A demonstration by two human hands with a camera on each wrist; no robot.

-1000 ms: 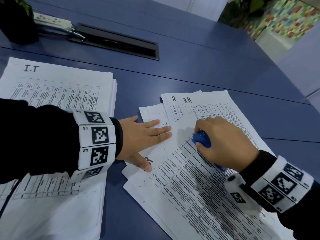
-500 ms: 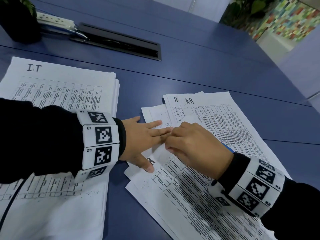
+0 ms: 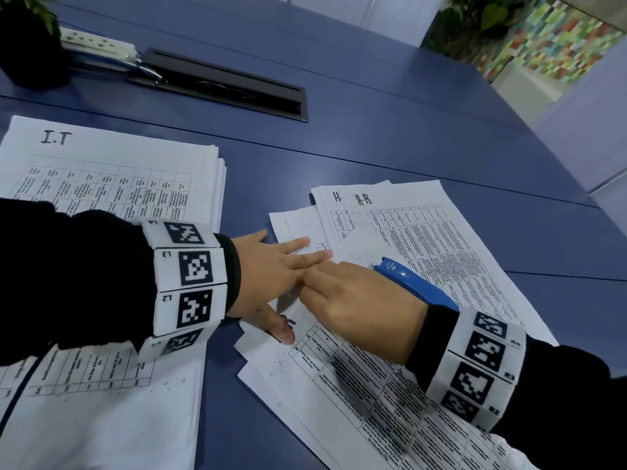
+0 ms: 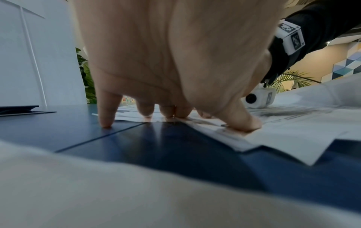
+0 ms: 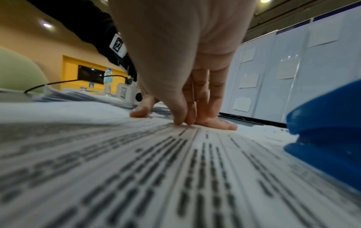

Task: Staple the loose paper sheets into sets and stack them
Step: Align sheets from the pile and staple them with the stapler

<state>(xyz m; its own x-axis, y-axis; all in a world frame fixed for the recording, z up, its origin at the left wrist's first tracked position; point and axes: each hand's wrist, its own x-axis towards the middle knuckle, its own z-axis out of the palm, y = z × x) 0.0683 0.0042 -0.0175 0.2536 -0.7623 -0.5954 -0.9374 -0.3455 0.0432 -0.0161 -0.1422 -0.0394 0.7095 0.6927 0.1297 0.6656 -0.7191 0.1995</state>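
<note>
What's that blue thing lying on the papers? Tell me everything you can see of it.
It is a blue stapler, glossy like plastic, with small white print on top and a bit of metal at its nose. It lies flat on the printed sheets, nose pointing toward the far left, closed as far as shows. Neither hand holds it; the right hand lies just beside it, and that wrist covers its back end.

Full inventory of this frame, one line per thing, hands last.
stapler: 1, blue, lying on the loose sheets, beside right hand
loose sheets: several, white printed, fanned at right
I.T stack: 1, white, left
table: 1, blue
cable hatch: 1, black, far left
power strip: 1, white, far left
plant pot: 1, black, far-left corner
left hand: flat on the sheets
right hand: fingers pressing the sheets
</note>
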